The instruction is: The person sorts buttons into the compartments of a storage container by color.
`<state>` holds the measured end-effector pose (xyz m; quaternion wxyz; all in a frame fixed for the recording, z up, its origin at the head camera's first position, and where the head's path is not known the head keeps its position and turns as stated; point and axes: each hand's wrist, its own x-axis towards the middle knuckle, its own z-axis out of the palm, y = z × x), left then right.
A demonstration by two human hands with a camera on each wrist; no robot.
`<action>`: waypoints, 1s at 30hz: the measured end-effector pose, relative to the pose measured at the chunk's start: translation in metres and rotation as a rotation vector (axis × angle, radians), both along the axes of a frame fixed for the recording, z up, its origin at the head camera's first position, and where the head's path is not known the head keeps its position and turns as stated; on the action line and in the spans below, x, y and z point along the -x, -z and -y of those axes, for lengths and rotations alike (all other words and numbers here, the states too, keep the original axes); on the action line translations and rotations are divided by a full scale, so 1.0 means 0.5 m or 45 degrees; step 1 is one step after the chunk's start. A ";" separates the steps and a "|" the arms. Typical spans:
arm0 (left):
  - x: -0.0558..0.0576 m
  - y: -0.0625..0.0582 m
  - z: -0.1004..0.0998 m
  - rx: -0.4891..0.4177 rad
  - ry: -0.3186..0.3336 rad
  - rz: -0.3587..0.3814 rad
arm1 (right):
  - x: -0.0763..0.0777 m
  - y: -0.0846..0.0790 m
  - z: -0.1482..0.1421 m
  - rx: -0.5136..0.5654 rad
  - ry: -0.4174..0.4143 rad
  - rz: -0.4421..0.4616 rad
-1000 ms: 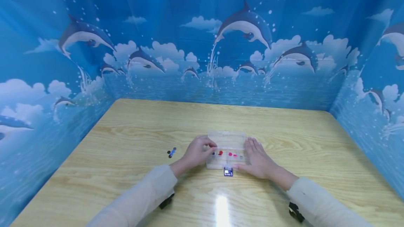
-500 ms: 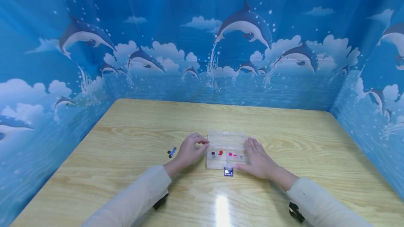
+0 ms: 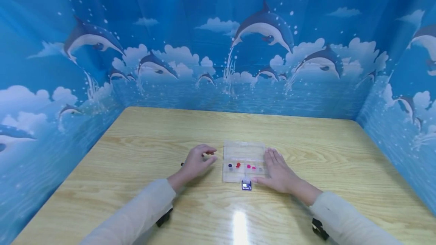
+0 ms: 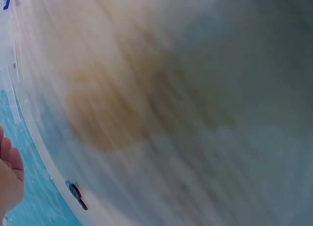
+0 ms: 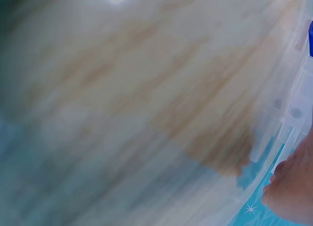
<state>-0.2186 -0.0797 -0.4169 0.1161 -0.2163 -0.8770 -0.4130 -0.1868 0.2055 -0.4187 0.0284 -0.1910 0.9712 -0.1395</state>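
A clear plastic box (image 3: 233, 177) lies on the table with its see-through lid (image 3: 244, 150) tipped back. In its compartments are a dark round piece (image 3: 230, 165), red pieces (image 3: 238, 165) and pink pieces (image 3: 249, 166). My right hand (image 3: 281, 175) rests along the box's right side, fingers straight, thumb by the front. To the left of the box, apart from it, hovers my left hand (image 3: 196, 162), fingers loosely bent, with nothing seen in them. It mostly hides a small group of dark and blue pieces (image 4: 76, 194); one dark piece (image 3: 182, 164) shows beside the wrist.
A blue-edged square piece (image 3: 246, 185) sits at the middle of the box's front edge. The wooden table (image 3: 306, 139) runs back to a blue dolphin-print curtain (image 3: 190, 86). Both wrist views are largely blurred tabletop.
My left hand has drawn back leftward from the box's left compartment, uncovering the dark round piece there, and now covers most of the loose pieces. My right hand has stayed put.
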 end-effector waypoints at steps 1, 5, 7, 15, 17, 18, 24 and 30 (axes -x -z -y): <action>0.001 0.000 0.003 0.002 -0.002 -0.001 | 0.000 0.000 0.000 -0.001 0.000 0.001; 0.003 0.001 0.013 0.015 -0.021 0.022 | 0.000 -0.001 0.000 0.004 0.000 -0.003; 0.005 0.003 0.019 0.021 -0.038 0.035 | 0.000 -0.001 0.000 0.007 0.001 -0.003; 0.008 0.008 0.048 0.029 -0.063 -0.003 | 0.001 0.001 0.000 -0.006 0.004 0.006; 0.009 0.012 0.059 0.034 -0.062 -0.024 | 0.002 0.002 0.000 -0.009 0.002 0.003; 0.010 0.013 0.065 0.036 -0.062 -0.033 | 0.002 0.002 0.000 -0.009 0.002 0.001; 0.010 0.019 0.092 0.076 -0.103 -0.053 | 0.003 0.001 0.000 -0.005 0.000 0.001; 0.005 0.017 0.110 0.113 -0.153 -0.016 | 0.003 0.003 0.001 -0.001 -0.011 0.007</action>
